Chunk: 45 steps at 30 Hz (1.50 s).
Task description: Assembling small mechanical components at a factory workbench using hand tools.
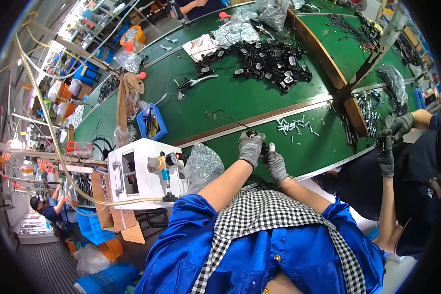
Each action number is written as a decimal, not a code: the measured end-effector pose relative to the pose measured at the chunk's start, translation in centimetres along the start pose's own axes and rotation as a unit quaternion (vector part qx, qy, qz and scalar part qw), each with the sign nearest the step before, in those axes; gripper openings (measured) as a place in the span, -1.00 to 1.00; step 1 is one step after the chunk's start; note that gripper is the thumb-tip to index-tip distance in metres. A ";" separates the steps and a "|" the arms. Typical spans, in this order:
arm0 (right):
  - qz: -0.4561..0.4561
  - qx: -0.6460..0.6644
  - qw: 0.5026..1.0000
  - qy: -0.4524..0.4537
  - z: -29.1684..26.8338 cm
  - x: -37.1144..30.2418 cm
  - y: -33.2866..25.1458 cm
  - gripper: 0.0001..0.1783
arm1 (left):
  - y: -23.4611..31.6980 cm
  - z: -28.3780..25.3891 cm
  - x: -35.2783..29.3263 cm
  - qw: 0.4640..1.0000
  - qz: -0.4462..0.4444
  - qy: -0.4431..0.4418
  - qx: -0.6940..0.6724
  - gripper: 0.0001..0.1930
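Both my hands wear grey gloves and meet over the near edge of the green workbench. My left hand is closed around a small black part, from which a thin dark cable trails away to the left across the bench. Close beside it, my right hand has its fingers curled and its thumb pointing up. A dark piece between the two hands is mostly covered by the gloves. Several short silvery pins lie scattered just beyond my hands.
Past a raised rail is a heap of black parts. A silvery lever part and blue bin are further left. A white machine and clear plastic bag flank my left arm. A co-worker's gloved hands work at right.
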State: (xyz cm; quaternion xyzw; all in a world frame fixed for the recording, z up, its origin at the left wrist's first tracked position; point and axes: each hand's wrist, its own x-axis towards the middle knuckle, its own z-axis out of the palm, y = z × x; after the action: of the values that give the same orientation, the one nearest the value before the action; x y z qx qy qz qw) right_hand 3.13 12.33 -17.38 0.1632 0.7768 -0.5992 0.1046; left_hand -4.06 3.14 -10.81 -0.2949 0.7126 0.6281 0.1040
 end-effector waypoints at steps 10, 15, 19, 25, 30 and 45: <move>-0.064 -0.138 0.988 -0.026 -1.2 -0.9 -3.2 -0.26 | 4.0 -1.8 -1.0 0.987 -0.114 -0.091 -0.068 -0.85; -0.083 -0.117 0.990 -0.015 -1.6 -1.8 -4.3 -0.31 | 4.5 -2.3 -1.8 0.987 -0.046 -0.129 -0.079 -0.84; -0.051 -0.015 0.998 -0.014 -1.6 -1.3 -4.5 -0.68 | 3.2 -1.7 -2.1 0.984 0.006 -0.086 -0.153 -0.83; -0.105 0.024 0.994 0.021 -1.1 -1.1 -5.0 -0.58 | 1.1 -0.2 -1.4 0.982 0.062 -0.008 -0.181 -0.84; -0.143 -0.086 0.985 0.034 -0.7 0.0 -0.7 -0.36 | 2.8 -1.0 0.0 0.997 0.005 -0.068 -0.027 -0.83; -0.153 -0.024 0.988 0.016 -0.4 -1.3 -2.8 -0.38 | 1.7 -0.9 -2.1 0.996 0.034 0.009 -0.077 -0.83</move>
State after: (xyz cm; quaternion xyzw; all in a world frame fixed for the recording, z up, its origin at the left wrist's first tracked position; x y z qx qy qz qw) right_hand 3.29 11.88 -14.32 0.0493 0.8086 -0.5863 0.0035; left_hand -3.14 2.93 -8.11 -0.2832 0.6726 0.6816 0.0535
